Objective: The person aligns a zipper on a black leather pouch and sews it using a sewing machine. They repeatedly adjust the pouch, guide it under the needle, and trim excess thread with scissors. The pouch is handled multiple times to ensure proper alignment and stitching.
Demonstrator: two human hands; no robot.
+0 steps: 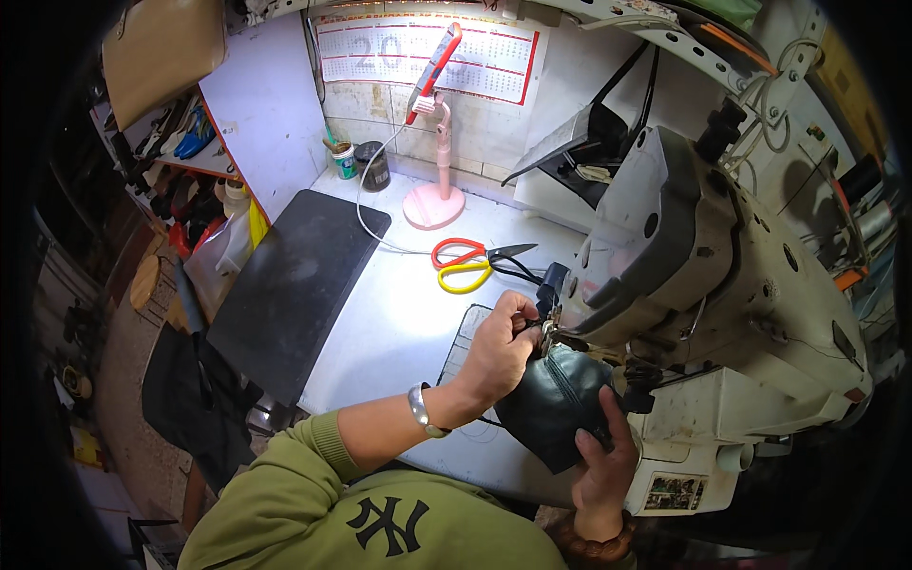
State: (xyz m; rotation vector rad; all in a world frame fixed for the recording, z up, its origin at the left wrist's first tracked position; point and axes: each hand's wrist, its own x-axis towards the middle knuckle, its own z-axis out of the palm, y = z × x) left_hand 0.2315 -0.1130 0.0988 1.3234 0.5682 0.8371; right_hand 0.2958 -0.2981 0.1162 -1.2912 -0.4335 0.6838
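A dark green, shiny leather piece [546,394] with a stitched seam lies under the needle area of a sewing machine [655,256]. My left hand [499,350] is closed in a pinch beside the presser foot [548,334], at the leather's far edge. What its fingertips hold is too small to make out. My right hand [604,456] grips the near right side of the leather piece, thumb on the front and a finger along the edge. Scissors [486,262] with one red and one yellow handle lie beyond my left hand on the white table [351,351].
A pink stand [435,204] holds a red-edged phone-like device [435,71], with a white cable trailing to the scissors. A black mat [299,285] covers the table's left side. Two small pots [373,169] stand by the wall. A black bag [594,142] sits behind the machine.
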